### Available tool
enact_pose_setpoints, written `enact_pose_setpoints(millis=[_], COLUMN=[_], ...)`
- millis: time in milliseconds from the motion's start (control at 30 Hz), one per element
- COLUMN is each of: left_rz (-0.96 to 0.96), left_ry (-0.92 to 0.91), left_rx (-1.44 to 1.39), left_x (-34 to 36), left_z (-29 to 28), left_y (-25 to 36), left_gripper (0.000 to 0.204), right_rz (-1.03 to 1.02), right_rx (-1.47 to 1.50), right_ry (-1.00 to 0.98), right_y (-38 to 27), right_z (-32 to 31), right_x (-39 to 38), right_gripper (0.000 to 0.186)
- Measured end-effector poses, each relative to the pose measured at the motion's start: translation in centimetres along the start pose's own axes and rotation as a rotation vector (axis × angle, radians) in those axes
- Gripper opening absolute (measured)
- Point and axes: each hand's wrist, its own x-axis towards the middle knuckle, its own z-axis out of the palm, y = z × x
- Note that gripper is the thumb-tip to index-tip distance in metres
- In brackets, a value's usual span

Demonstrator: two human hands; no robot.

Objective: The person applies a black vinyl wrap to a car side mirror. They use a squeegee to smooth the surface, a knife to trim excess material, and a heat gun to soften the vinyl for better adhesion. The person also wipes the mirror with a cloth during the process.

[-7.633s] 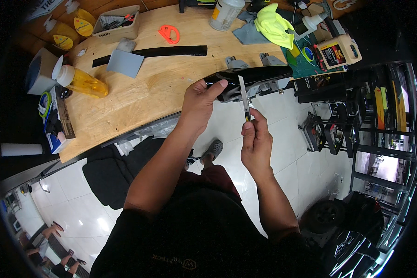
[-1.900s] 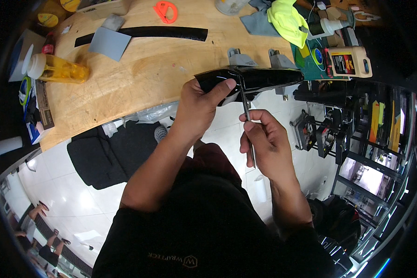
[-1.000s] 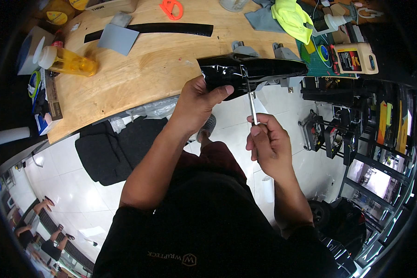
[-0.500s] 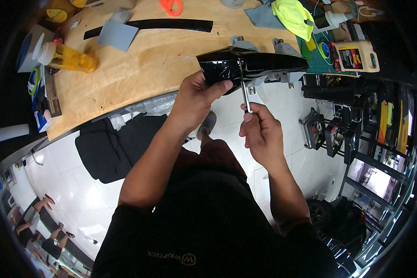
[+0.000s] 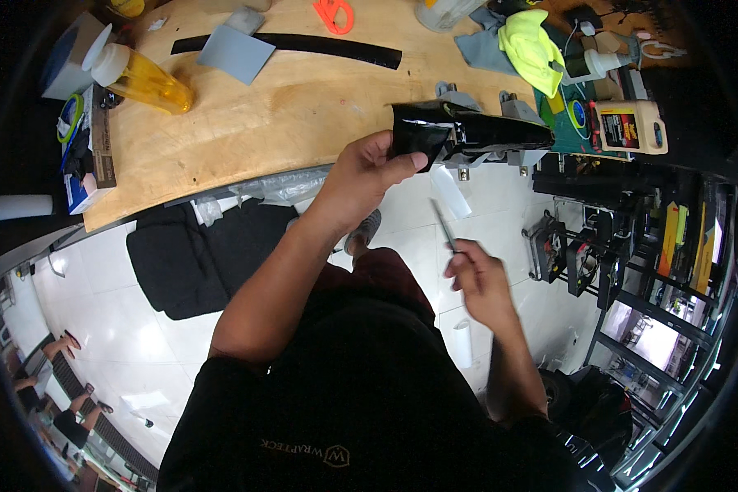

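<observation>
A glossy black part point(image 5: 500, 131) rests on grey supports point(image 5: 517, 107) at the workbench's front edge. My left hand point(image 5: 373, 174) is closed on a shiny black film flap point(image 5: 421, 129) at the part's left end, thumb on the near side. The flap looks partly separate from the part at a gap near its middle. In my right hand point(image 5: 482, 283) is a slim metal knife point(image 5: 444, 223), pinched at its handle. It points up and left, well apart from the part, and is slightly blurred.
On the wooden bench point(image 5: 262, 123) lie a curved black strip point(image 5: 328, 47), a grey sheet point(image 5: 236, 53) and orange scissors point(image 5: 334, 15). A bottle of yellow liquid point(image 5: 152, 86) stands left; a neon yellow cloth point(image 5: 530, 53) and beige jug point(image 5: 631, 127) lie right. A black cart point(image 5: 578, 246) stands right.
The knife, previously against the black part, has come away toward me with my right hand. My left hand still holds the flap, and a gap between flap and part now shows.
</observation>
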Motion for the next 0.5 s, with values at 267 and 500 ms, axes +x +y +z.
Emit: enact_pose_setpoints(millis=[267, 500], left_rz=[0.239, 0.102], left_ry=[0.190, 0.449], left_rx=[0.172, 0.010], left_x=[1.3, 0.2], left_z=[1.9, 4.0], left_y=[1.8, 2.2], left_gripper=[0.028, 0.018], right_rz=[-0.619, -0.985], right_rx=[-0.573, -0.788], right_ry=[0.293, -0.264], right_y=[-12.5, -16.8], right_z=[-11.0, -15.3], right_x=[6.6, 18.7], right_gripper=[0.017, 0.023])
